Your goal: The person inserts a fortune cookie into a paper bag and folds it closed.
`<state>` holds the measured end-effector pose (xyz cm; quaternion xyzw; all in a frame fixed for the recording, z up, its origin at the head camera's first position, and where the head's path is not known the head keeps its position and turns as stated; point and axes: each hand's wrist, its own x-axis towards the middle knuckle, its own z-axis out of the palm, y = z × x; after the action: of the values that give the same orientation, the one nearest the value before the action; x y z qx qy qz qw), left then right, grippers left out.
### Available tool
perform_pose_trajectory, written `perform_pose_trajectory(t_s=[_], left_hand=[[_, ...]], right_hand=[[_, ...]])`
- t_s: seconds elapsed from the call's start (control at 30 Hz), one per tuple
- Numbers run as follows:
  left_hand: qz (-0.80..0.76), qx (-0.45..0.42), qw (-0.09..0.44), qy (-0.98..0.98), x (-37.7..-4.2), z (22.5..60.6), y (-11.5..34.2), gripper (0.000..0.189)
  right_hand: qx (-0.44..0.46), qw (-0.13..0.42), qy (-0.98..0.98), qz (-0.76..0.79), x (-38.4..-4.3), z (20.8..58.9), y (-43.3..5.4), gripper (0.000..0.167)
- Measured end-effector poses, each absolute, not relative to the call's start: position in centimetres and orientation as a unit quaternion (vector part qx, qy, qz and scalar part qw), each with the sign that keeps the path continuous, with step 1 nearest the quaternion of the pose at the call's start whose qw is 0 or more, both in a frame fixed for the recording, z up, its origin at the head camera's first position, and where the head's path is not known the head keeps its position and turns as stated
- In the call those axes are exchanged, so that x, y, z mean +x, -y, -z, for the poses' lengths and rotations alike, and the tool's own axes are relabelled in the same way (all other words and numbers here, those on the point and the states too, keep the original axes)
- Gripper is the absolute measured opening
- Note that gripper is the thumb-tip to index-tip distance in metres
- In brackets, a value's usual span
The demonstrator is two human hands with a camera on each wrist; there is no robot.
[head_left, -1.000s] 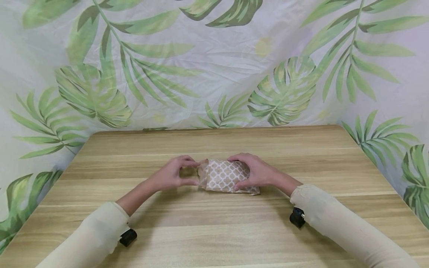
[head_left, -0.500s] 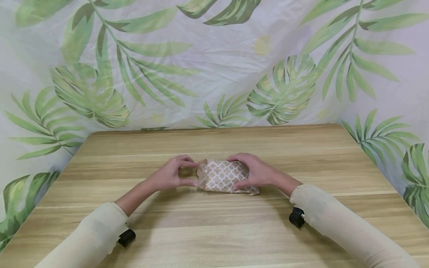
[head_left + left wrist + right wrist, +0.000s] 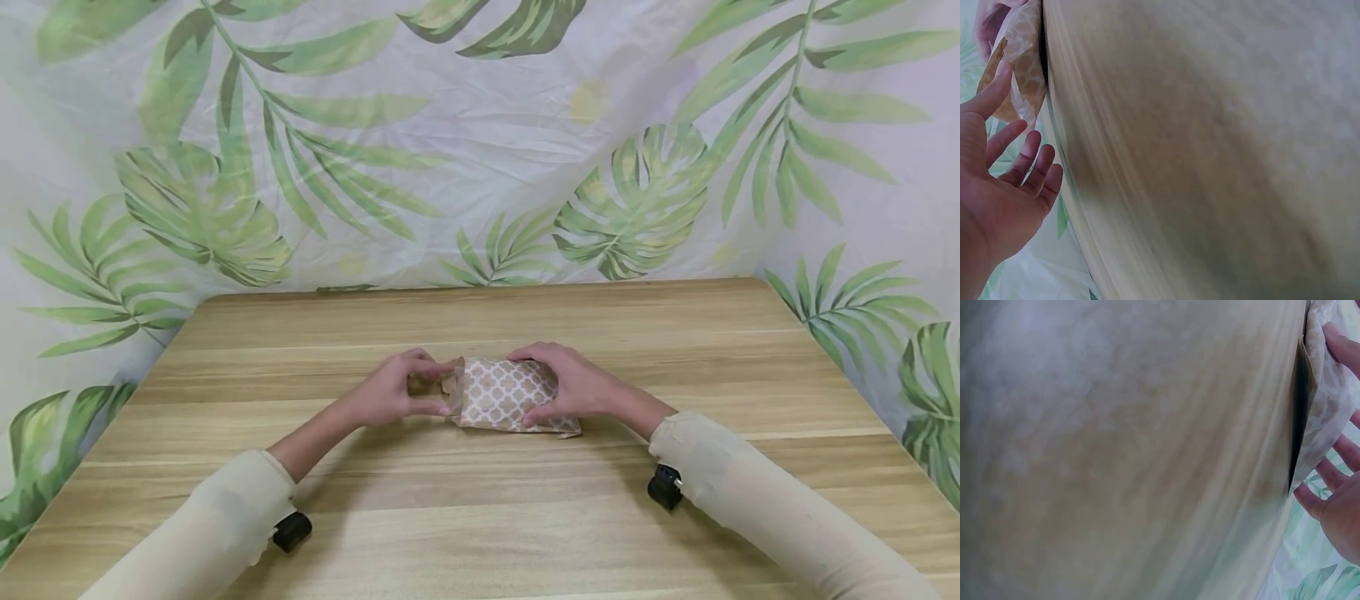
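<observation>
from my head view i look forward and down over the light-brown wood-grain tabletop (image 3: 480, 525) toward a wrinkled white green-leaf-printed cloth (image 3: 487, 158); both wrist views, low and turned sideways, share the white-patterned brown paper packet (image 3: 497, 396).

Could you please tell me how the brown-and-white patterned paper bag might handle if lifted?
The bag probably crumples easily, as its end looks thin and creased. It seems unlikely to roll, given its cornered shape. Weight is uncertain; any contents are hidden.

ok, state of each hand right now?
Left hand: open, touching one end of the patterned paper bag.
Right hand: closed around the patterned paper bag, holding it.
</observation>
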<state>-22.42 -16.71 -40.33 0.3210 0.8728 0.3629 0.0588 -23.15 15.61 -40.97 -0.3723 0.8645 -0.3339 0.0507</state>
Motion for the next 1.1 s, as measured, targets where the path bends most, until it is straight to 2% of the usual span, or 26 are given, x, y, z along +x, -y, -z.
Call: perform_pose_trajectory(t_s=[0.3, 0.63, 1.1], left_hand=[[-0.363, 0.315, 0.065, -0.875, -22.7, 40.2, 16.1, 0.064], [-0.357, 0.278, 0.097, -0.887, -22.9, 39.8, 15.1, 0.071], [-0.351, 0.283, 0.114, -0.885, -23.1, 39.4, 14.7, 0.072]], right_hand=[[-0.369, 0.053, -0.866, 0.334, -23.1, 40.8, -15.5, 0.090], [-0.367, 0.054, -0.867, 0.333, -23.3, 40.8, -15.5, 0.090], [-0.373, 0.052, -0.864, 0.334, -23.2, 40.8, -15.5, 0.091]])
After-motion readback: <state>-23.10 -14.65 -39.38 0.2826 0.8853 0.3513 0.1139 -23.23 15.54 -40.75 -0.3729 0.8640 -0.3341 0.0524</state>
